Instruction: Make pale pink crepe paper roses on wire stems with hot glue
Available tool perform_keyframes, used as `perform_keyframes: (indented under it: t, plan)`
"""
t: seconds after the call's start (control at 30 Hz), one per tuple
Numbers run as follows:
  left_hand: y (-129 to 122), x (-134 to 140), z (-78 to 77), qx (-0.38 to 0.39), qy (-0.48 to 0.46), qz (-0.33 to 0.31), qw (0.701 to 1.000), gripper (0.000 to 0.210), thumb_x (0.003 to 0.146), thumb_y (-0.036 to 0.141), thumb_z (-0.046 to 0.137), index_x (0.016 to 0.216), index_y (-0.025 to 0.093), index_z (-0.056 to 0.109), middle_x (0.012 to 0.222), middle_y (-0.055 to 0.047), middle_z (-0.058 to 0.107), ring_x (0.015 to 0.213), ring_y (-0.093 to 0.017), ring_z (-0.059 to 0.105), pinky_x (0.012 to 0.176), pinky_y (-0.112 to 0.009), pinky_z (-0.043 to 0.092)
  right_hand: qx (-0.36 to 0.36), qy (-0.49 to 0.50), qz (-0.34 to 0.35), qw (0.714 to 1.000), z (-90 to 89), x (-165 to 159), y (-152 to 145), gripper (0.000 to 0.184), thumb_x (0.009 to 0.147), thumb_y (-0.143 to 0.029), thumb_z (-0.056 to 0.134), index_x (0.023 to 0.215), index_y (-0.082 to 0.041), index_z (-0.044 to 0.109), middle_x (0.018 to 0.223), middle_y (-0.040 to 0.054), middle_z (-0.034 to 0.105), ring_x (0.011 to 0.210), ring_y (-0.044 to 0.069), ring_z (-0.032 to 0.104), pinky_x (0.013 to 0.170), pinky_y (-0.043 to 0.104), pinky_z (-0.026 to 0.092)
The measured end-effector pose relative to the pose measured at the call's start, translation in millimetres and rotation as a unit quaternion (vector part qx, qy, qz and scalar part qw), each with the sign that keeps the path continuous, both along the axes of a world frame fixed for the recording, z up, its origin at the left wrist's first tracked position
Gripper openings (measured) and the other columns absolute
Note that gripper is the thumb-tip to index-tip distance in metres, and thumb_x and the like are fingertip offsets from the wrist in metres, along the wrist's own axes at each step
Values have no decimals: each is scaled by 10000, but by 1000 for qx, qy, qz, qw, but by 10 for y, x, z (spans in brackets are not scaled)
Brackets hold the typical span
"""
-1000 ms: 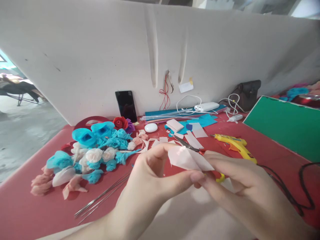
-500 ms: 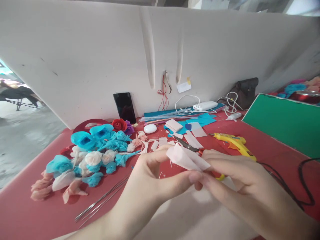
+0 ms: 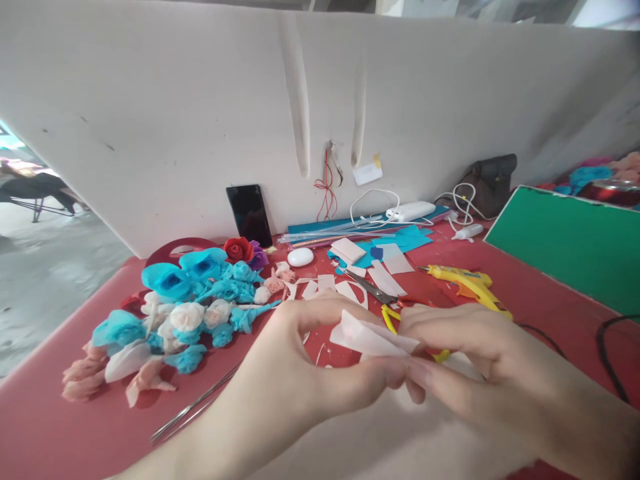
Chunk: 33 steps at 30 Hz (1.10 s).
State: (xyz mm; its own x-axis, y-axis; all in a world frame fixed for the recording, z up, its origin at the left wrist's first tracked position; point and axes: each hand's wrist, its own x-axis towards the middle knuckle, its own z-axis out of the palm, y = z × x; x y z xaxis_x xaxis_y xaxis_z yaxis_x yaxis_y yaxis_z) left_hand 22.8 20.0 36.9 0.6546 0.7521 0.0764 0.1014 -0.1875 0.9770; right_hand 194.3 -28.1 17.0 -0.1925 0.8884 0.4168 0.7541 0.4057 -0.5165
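Between my hands is a small piece of pale pink crepe paper [image 3: 367, 335], folded and curled with a pointed left end. My left hand [image 3: 310, 377] reaches in from the left, its thumb along the lower edge of the paper and its index finger behind it. At the paper's right end, my right hand [image 3: 480, 367] pinches it between thumb and fingers. The two thumbs meet just below the paper. Directly behind the hands lie scissors [image 3: 373, 288] with red and yellow handles, partly hidden by my right hand. Cut pale paper pieces [image 3: 387, 279] are scattered around them.
Blue, white and pink paper flowers [image 3: 187, 317] cover the table's left side, with metal wires [image 3: 193, 408] in front. A yellow glue gun [image 3: 473, 287] and green board [image 3: 570, 247] are at right. A phone [image 3: 249, 213] leans on the white partition [image 3: 200, 113].
My hands have come slightly lower and the paper has tilted flatter, with its fold more open to view. More of the scissors' yellow handle shows. Both hands still hold the paper.
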Motion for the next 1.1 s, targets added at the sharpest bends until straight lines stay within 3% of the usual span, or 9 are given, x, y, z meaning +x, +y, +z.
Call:
perform_keyframes:
  t: [0.23,0.43,0.57,0.67,0.83,0.97,1.1]
  plan:
    - [4,-2,2,17,52,22,998,150,634,73,657,650,217,699,640,79,682,631,-73,604,618,-108,467,-226,28,86,970,23,159,9,236,833,-358,491,703,-263,663,658,-21,627,646,130,582,554,216,453]
    - [19,5,-17,4,106,11,994,51,661,184,662,628,212,688,619,62,673,582,-86,593,532,-122,450,-270,49,116,954,-48,196,38,251,844,-300,465,680,-239,645,630,-27,612,591,120,566,488,206,413]
    - [3,2,-41,45,111,37,992,99,649,138,660,641,233,684,657,85,679,585,-70,596,538,-118,442,-216,36,107,970,-112,206,45,216,838,-299,486,706,-223,640,724,-5,633,697,149,588,535,222,428]
    - [13,-21,-71,140,104,48,984,144,661,137,670,706,272,688,709,98,689,678,-90,613,643,-157,465,-148,30,107,983,-96,184,71,167,834,-312,515,768,-224,640,824,12,639,800,168,577,602,235,435]
    - [44,-40,-103,312,121,73,939,251,611,69,666,730,288,686,679,85,672,711,-135,565,804,-309,419,-171,1,180,969,-9,153,155,202,901,-283,444,782,-212,590,789,-16,597,753,99,531,662,208,412]
    - [22,-42,-92,357,125,87,922,243,584,40,658,699,254,678,627,66,652,663,-137,539,850,-361,381,-149,-6,182,972,-15,172,176,156,904,-300,454,864,-232,588,770,-37,561,737,78,505,640,202,394]
    - [5,-40,-83,355,117,97,922,237,585,34,655,689,245,679,634,65,654,675,-131,547,847,-345,386,-112,2,190,975,-25,186,169,152,887,-270,487,767,-219,565,710,-38,524,691,84,476,610,214,377]
